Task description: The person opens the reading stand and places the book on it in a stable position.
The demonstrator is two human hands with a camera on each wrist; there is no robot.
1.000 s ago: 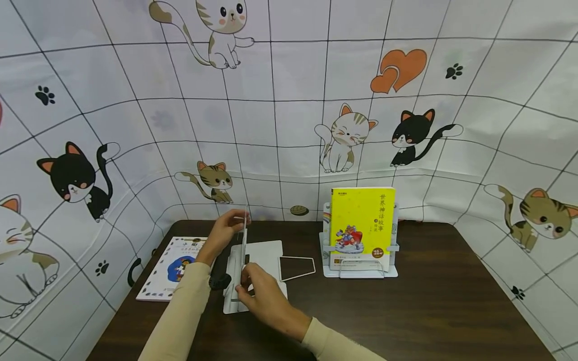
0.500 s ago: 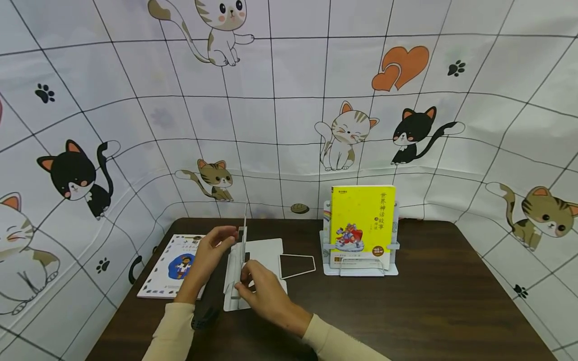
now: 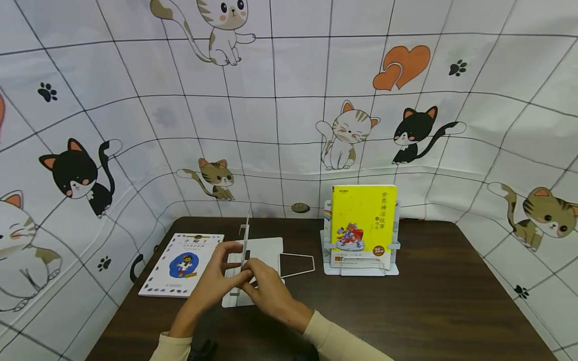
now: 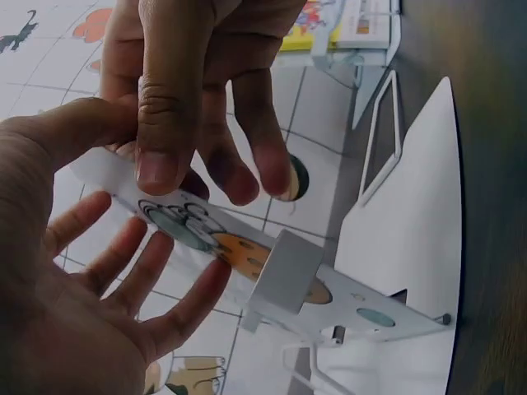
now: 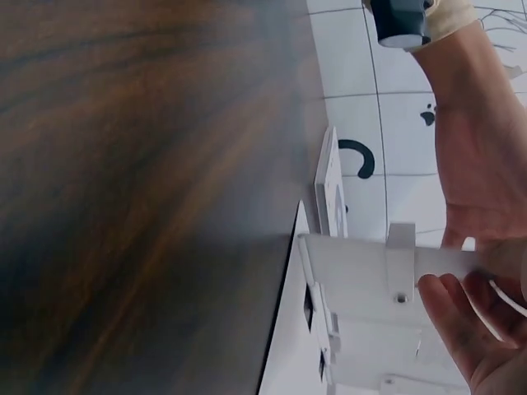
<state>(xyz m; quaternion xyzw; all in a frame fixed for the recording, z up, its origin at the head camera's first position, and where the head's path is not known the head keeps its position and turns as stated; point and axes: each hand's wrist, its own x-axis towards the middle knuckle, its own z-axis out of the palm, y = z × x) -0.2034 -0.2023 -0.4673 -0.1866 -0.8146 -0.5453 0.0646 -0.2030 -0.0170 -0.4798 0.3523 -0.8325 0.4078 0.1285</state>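
White book stand (image 3: 265,248): rests on the dark wood-grain table (image 3: 406,316), between a white-covered book with a blue round picture (image 3: 180,265) and a bright yellow book (image 3: 363,225); its thin upright panel (image 4: 243,251) rises from the flat base.

Right hand (image 3: 272,291): pinches the panel near its upper part, fingers bent.

Left hand (image 3: 217,276): fingers fairly straight and spread, tips touching the panel; no firm grip shows.

Change: the left hand has come from the panel's far end to beside the right hand, which stays almost in place; both hands now attend to one part of the panel, suggesting close adjustment there.

Left wrist view: shows the printed face, with orange and grey-green patches and a pale bracket (image 4: 288,271) across it; the head view gives the panel almost edge-on.

Right wrist view: shows a plain pale surface, a small round fitting (image 5: 401,298) and dark base cut-outs (image 5: 309,308).
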